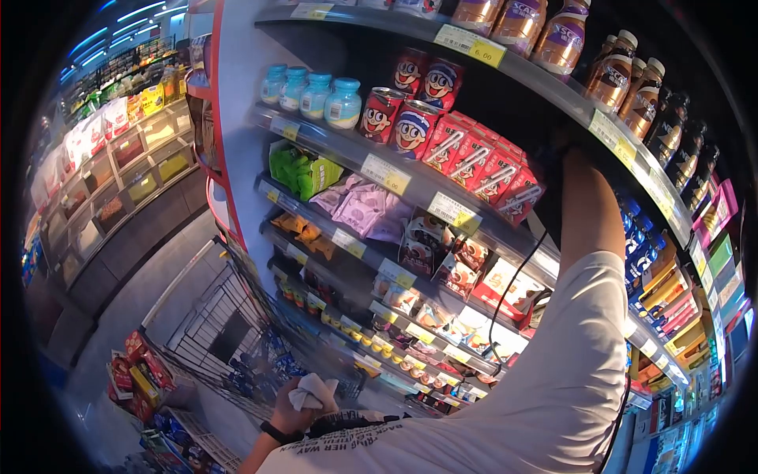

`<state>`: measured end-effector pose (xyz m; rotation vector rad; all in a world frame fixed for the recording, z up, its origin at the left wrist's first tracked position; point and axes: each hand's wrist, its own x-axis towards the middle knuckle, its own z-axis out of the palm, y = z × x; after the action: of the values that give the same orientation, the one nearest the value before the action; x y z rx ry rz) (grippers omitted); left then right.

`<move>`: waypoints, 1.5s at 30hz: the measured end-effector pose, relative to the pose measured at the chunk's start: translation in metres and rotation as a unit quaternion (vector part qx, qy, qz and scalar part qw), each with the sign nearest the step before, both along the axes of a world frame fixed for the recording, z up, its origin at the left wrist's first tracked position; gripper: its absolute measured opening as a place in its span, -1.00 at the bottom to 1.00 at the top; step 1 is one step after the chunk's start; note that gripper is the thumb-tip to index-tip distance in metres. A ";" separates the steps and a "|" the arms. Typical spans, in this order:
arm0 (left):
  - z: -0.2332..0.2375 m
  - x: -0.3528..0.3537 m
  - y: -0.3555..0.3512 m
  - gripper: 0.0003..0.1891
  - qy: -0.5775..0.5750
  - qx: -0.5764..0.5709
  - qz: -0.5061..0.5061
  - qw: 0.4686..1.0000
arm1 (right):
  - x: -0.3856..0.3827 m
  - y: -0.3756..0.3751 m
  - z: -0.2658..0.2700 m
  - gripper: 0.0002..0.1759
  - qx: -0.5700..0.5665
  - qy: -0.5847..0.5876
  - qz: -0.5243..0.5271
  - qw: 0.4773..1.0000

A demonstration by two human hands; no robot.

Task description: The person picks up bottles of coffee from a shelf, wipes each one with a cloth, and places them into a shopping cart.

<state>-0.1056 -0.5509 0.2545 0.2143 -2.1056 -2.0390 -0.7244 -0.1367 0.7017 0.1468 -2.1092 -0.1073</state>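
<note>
My left hand, with a dark band at the wrist, is closed on a crumpled white cloth low in the view. Beyond it stands a wire shopping cart with dark blue packets about it. My right arm reaches deep into the dark upper shelf, to the right of a row of red drink cartons. Shadow there hides the fingers of that hand, so what they touch does not show. Red cans with cartoon faces stand left of the cartons.
Blue-capped bottles share that shelf. Brown bottles line the shelf above, behind its price-tag edge. Purple packets lie one level down. A dark cable hangs before the lower shelves. Bulk bins stand across the aisle.
</note>
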 end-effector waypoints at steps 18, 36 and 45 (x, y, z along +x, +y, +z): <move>-0.009 0.058 -0.006 -0.52 0.041 0.015 -0.040 0.998 | 0.101 -0.043 -0.004 -0.07 0.000 -0.032 -0.134 0.990; -0.001 0.104 -0.033 -0.63 0.079 -0.004 -0.090 0.993 | 0.219 -0.076 -0.012 -0.12 -0.074 0.036 -0.090 0.993; 0.010 0.096 -0.052 -0.55 0.078 0.074 -0.139 0.984 | 0.280 -0.103 -0.008 -0.22 -0.099 -0.057 -0.151 0.982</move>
<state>-0.0097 -0.6028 0.2649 -0.2257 -1.9828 -2.2854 -0.4448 -0.2401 0.6940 -0.2929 -2.2303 -0.0696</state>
